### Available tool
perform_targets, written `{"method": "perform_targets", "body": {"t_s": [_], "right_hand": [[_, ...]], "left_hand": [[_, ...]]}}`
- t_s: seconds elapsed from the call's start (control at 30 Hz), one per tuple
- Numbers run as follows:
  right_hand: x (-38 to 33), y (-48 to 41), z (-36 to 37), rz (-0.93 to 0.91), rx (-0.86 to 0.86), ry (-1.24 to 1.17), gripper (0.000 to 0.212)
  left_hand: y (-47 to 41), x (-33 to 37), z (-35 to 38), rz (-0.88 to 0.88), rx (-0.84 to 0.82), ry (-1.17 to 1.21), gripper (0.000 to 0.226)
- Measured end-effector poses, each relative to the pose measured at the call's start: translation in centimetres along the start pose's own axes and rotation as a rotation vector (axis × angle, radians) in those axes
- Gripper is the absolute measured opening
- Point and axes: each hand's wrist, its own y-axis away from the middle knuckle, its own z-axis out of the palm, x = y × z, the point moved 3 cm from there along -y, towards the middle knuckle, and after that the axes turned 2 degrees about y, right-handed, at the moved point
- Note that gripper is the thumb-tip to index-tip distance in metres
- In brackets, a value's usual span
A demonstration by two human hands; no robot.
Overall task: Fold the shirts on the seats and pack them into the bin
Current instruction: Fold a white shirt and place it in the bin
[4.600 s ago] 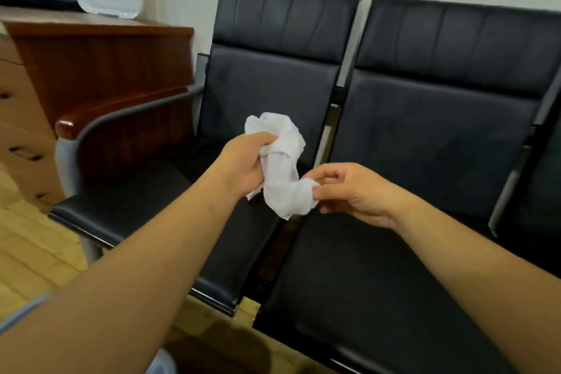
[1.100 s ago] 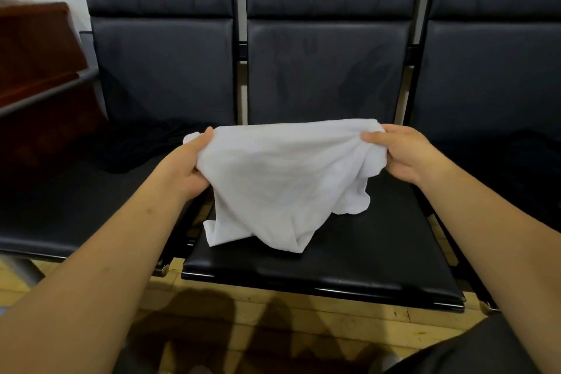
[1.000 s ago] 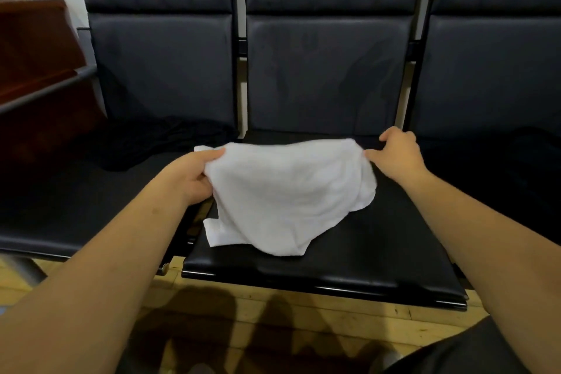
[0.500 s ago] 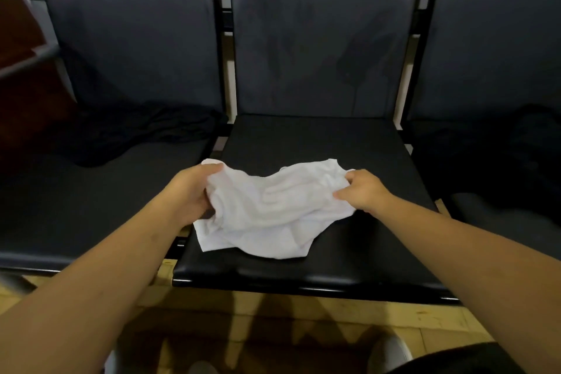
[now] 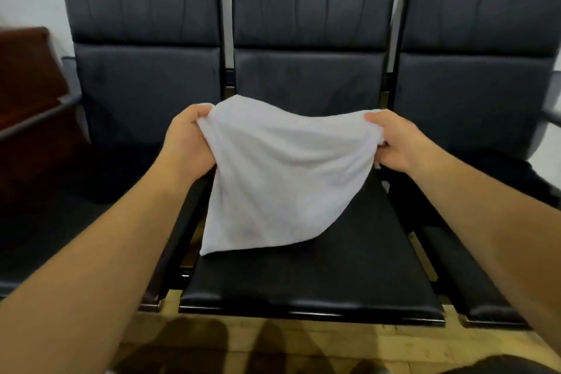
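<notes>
half a second ago the white shirt (image 5: 282,179) lay crumpled on the middle seat (image 5: 349,267); now it is lifted and spread wide. left hand (image 5: 188,146) and right hand (image 5: 397,143) each close their grip on a top corner. smooth cloth sags below the grips, its lower edge over bare cushion.

White shirt (image 5: 282,173): plain, crumpled, unfolded, held up in the air over the bench's middle seat (image 5: 334,267). Top edge is stretched between the left hand (image 5: 188,146) and right hand (image 5: 397,143), each gripping one upper corner. Cloth sags and tapers to a low corner at the seat's left edge, about mid-depth; can't tell if it touches the cushion. Dark garment (image 5: 513,173) lies bunched at the back of the right seat, details unclear.
</notes>
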Motion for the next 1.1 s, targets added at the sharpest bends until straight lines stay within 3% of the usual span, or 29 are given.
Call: {"method": "perform_targets", "body": {"t_s": [0.17, 0.23, 0.3, 0.37, 0.5, 0.57, 0.63, 0.73, 0.9, 1.0, 1.1], "right_hand": [[-9.8, 2.6, 0.3, -0.194, -0.168, -0.156, 0.015], [-11.2, 3.6, 0.1, -0.143, -0.175, -0.002, 0.023], [-11.9, 4.1, -0.2, -0.101, -0.124, 0.23, 0.017], [-12.6, 4.5, -0.8, -0.043, -0.118, 0.292, 0.019], [-14.0, 6.3, -1.6, -0.07, -0.256, -0.22, 0.038], [-12.9, 6.7, -1.1, -0.067, -0.308, -0.23, 0.027], [-10.3, 6.2, -0.8, 0.043, -0.267, -0.027, 0.023], [-7.4, 5.6, -1.4, 0.17, -0.224, 0.162, 0.034], [-6.5, 5.3, -1.1, 0.048, -0.222, -0.013, 0.026], [-6.8, 4.6, -1.4, -0.076, -0.115, 0.022, 0.029], [-7.1, 3.9, -2.1, -0.088, -0.05, 0.045, 0.029]], "left_hand": [[1.0, 8.0, 4.1, 0.118, -0.012, 0.012, 0.028], [1.8, 10.3, 4.9, 0.124, 0.028, 0.011, 0.036], [2.6, 11.7, 5.4, 0.113, 0.063, -0.005, 0.037], [3.3, 12.3, 5.6, 0.098, 0.092, -0.022, 0.036], [3.8, 12.1, 5.0, 0.095, 0.119, 0.014, 0.039], [4.0, 11.7, 4.7, 0.098, 0.101, 0.044, 0.04], [4.0, 11.1, 4.4, 0.094, 0.064, 0.047, 0.042], [4.1, 10.0, 4.1, 0.078, -0.005, -0.037, 0.044], [3.8, 9.0, 3.2, 0.087, -0.031, -0.096, 0.043], [3.5, 9.0, 1.7, 0.078, 0.024, -0.086, 0.041], [3.0, 9.1, 0.2, 0.095, 0.12, -0.096, 0.036]]}}
